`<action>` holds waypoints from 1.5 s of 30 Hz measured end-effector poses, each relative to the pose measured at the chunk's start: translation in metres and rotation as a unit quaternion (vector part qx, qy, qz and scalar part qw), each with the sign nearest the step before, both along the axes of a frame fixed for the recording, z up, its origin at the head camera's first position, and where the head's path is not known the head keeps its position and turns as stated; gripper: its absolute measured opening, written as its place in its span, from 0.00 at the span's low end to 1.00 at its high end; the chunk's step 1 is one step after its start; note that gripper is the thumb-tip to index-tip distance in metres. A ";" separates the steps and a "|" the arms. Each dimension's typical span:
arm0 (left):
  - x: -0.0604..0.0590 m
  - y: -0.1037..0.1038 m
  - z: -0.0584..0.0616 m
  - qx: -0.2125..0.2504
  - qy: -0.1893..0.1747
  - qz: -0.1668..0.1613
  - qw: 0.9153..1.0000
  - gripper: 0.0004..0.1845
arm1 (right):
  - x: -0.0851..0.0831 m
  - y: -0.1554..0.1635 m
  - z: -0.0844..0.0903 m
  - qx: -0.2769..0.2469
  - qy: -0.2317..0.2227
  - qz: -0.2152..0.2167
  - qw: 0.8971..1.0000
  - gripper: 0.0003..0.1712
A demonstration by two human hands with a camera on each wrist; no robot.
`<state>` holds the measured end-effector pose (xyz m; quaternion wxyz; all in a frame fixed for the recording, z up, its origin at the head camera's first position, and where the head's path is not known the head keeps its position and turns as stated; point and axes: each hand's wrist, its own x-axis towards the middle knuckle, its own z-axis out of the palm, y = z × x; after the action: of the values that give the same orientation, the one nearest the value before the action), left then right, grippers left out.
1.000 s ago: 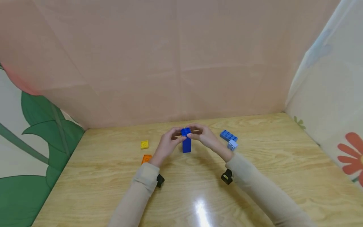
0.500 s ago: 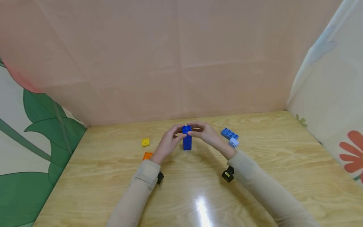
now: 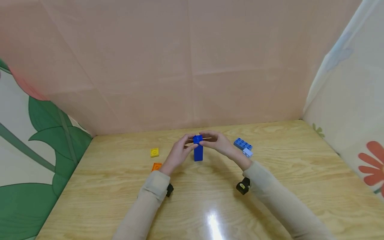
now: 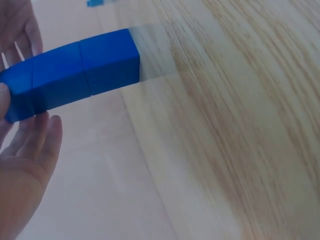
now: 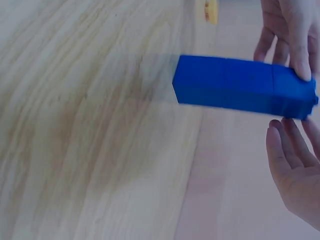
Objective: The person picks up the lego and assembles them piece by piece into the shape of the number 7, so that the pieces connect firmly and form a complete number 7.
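A tower of blue toy building bricks [image 3: 198, 154] stands upright on the wooden table, with studs on top. Seams in the left wrist view divide the tower [image 4: 85, 70] into three stacked bricks. My left hand [image 3: 178, 154] holds the top brick from the left, thumb at the front and fingers behind. On the opposite side, my right hand [image 3: 221, 144] pinches that same brick, its thumb close to the left one. In the right wrist view the top brick [image 5: 292, 95] lies between both hands, and the lower bricks are untouched.
To the left lie a yellow square brick [image 3: 154, 152] and an orange brick [image 3: 156, 166], partly covered by my left wrist. A blue studded brick [image 3: 243, 144] and a light blue one [image 3: 247, 152] lie by my right wrist. A pink cloth [image 3: 144, 83] hangs behind the table.
The head view shifts slightly. Both hands stay at the top of the blue tower, which keeps its place on the table.
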<state>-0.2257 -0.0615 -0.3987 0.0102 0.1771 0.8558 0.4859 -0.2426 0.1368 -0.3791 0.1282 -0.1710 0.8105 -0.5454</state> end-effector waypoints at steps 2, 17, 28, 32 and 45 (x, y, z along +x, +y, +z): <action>0.000 0.001 -0.001 -0.002 -0.002 0.000 1.000 0.23 | -0.001 0.008 0.001 0.004 0.003 -0.005 1.000 0.30; -0.002 0.001 -0.002 -0.011 -0.005 0.014 1.000 0.24 | -0.017 0.090 0.001 0.051 0.038 -0.120 0.991 0.28; -0.001 0.000 -0.003 -0.009 -0.002 0.011 1.000 0.25 | -0.019 0.127 -0.010 0.068 0.039 -0.137 0.987 0.27; -0.002 0.001 -0.003 -0.011 -0.006 0.012 1.000 0.25 | -0.018 0.132 -0.015 0.079 0.043 -0.138 0.986 0.27; -0.001 -0.001 0.000 -0.019 -0.025 0.006 0.999 0.26 | -0.016 0.140 -0.026 0.080 0.026 -0.139 0.987 0.28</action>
<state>-0.2272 -0.0620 -0.3984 0.0320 0.1596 0.8655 0.4738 -0.2581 0.2773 -0.4049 0.0439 -0.0600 0.8705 -0.4866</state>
